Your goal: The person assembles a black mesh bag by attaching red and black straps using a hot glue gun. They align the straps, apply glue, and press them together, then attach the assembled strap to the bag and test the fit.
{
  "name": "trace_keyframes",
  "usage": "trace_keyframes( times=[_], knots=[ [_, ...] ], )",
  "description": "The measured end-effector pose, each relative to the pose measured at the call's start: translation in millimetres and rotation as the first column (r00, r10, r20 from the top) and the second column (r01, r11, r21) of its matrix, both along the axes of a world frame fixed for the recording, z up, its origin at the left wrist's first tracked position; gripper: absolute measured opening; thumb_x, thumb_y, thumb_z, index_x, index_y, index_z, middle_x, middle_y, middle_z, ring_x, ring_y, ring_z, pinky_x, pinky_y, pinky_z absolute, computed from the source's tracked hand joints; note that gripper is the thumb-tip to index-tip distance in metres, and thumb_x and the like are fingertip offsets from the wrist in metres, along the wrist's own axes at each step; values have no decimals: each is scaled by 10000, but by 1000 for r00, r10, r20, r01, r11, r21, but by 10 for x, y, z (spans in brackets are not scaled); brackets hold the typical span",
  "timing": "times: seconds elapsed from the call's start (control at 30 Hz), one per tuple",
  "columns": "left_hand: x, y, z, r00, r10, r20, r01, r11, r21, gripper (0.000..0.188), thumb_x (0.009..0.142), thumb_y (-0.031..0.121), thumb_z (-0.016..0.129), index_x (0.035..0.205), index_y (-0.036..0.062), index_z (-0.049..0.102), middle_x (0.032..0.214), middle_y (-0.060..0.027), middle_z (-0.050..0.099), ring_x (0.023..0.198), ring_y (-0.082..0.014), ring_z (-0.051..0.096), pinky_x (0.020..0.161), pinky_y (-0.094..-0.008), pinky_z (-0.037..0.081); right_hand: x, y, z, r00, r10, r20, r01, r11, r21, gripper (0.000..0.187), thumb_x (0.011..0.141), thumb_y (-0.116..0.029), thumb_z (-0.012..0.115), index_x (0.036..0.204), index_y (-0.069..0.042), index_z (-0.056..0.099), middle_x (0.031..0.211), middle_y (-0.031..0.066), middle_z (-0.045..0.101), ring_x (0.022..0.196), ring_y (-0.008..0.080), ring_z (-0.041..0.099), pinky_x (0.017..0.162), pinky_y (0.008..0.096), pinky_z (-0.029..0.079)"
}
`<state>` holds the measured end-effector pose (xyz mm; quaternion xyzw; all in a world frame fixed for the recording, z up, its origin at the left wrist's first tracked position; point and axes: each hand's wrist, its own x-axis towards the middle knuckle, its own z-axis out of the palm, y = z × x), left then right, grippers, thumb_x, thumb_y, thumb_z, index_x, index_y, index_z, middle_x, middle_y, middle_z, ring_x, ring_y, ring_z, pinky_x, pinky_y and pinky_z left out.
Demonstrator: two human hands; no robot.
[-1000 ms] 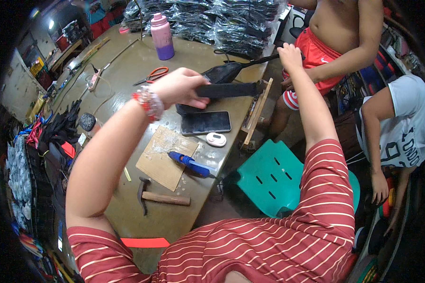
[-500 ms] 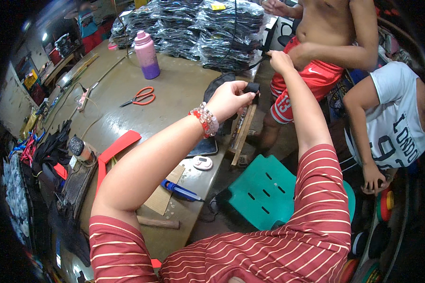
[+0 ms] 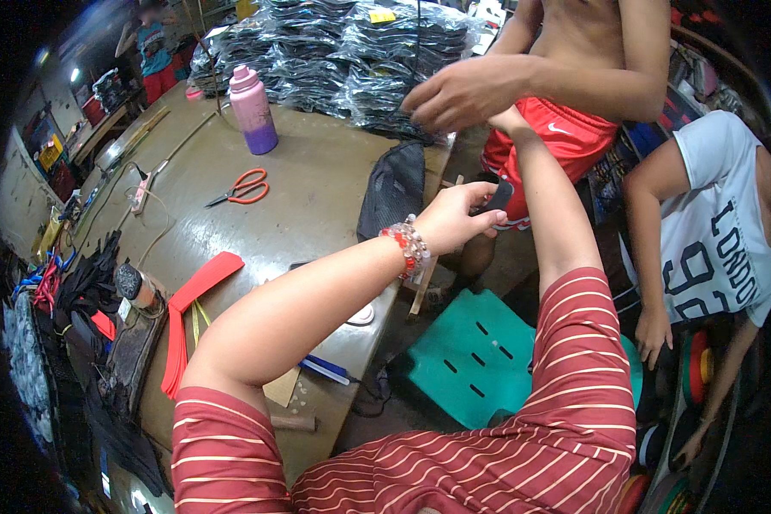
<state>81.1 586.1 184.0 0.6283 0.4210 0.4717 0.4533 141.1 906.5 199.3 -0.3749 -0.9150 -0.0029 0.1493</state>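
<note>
Past the table's right edge, my left hand (image 3: 456, 218), with a beaded bracelet at its wrist, is closed on a piece of black webbing (image 3: 499, 199). The webbing looks folded or rolled between thumb and fingers. My right hand (image 3: 507, 120) reaches farther out, its fingers hidden behind a co-worker's forearm and hand (image 3: 458, 92). Whether it holds anything does not show. A black mesh bag (image 3: 394, 184) lies at the table's edge, beyond my left wrist.
On the table (image 3: 317, 163) are orange-handled scissors (image 3: 247, 186), a pink-and-purple bottle (image 3: 254, 111), red strips (image 3: 204, 287) and plastic-wrapped stacks (image 3: 317, 64). A green chair (image 3: 467, 360) stands below my arms. Two people are close on the right; another stands at the far left.
My left hand has moved right and nearer with the black webbing. The co-worker's hand has swung left across my right hand, covering its fingers. The black bag now shows more fully.
</note>
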Motion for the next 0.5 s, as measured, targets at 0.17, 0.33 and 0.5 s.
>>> trace_keyframes(
  times=[0.17, 0.33, 0.5],
  knots=[
    [126, -7, 3, 995, 8, 97, -10, 1000, 23, 393, 899, 26, 511, 1279, -39, 433, 1001, -102, 651, 832, -119, 639, 731, -244, 511, 92, -64, 43, 991, 8, -135, -42, 968, -246, 406, 853, -249, 563, 1200, -36, 554, 911, 141, 657, 819, 228, 637, 750, 329, 486],
    [228, -51, 19, 986, 151, 75, -156, 986, 60, 383, 893, -30, 489, 1273, -39, 447, 981, -108, 648, 797, -131, 650, 692, -229, 516, 11, -122, -39, 985, 4, -173, -60, 945, -321, 382, 876, -208, 560, 1206, -16, 543, 853, 109, 663, 738, 196, 638, 696, 318, 491],
    [192, 47, 140, 986, 139, 92, -154, 970, 190, 329, 884, -42, 498, 1213, -39, 491, 1034, -104, 635, 890, -156, 641, 755, -266, 543, 27, -253, -153, 903, 96, -418, -181, 969, -170, 435, 876, -226, 569, 1258, -29, 505, 925, 82, 658, 738, 120, 632, 688, 249, 491]
  ],
)
